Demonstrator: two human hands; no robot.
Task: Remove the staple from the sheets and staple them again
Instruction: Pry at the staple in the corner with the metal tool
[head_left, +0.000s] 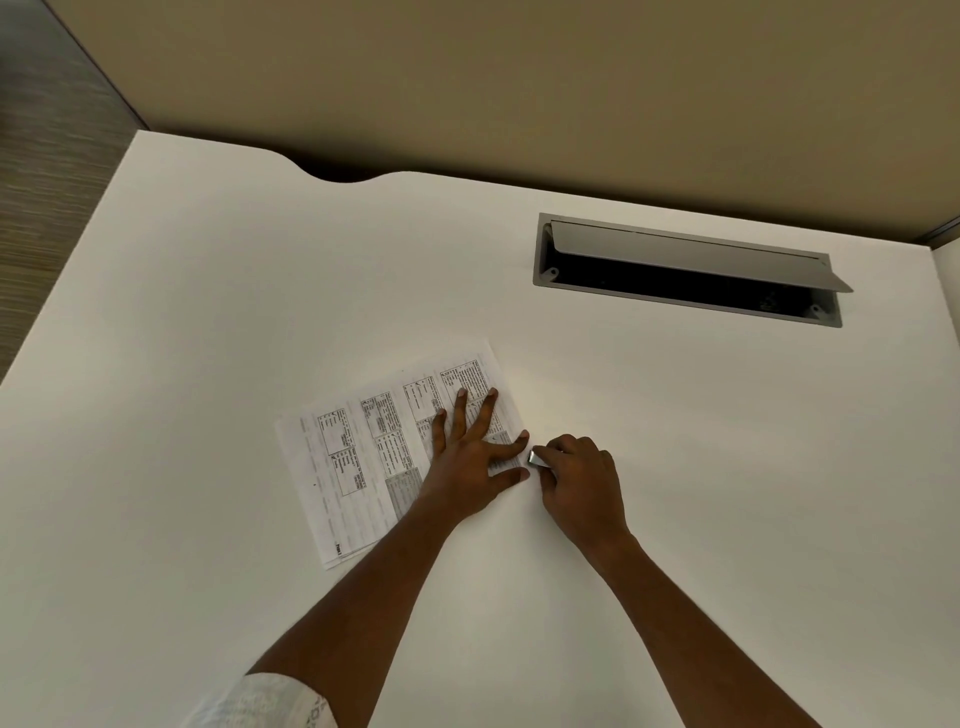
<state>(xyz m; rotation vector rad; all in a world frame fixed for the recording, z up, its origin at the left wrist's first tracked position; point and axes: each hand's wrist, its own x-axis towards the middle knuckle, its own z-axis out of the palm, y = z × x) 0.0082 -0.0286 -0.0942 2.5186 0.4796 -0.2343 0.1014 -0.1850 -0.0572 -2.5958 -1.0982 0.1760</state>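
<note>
A stack of printed sheets (363, 457) lies on the white desk (208, 312), turned at an angle. My left hand (467, 457) presses flat on the right part of the sheets with fingers spread. Just beyond the right edge of the paper, my right hand (582, 478) curls around a small metal tool (535, 459). The shiny tip of the tool points at the paper's edge, between my left thumb and forefinger. I cannot make out the staple itself.
A grey cable hatch (685, 270) with its lid tilted open is set into the desk at the back right. A beige partition (519, 93) runs behind the desk. The desk's back edge has a curved notch (332, 174).
</note>
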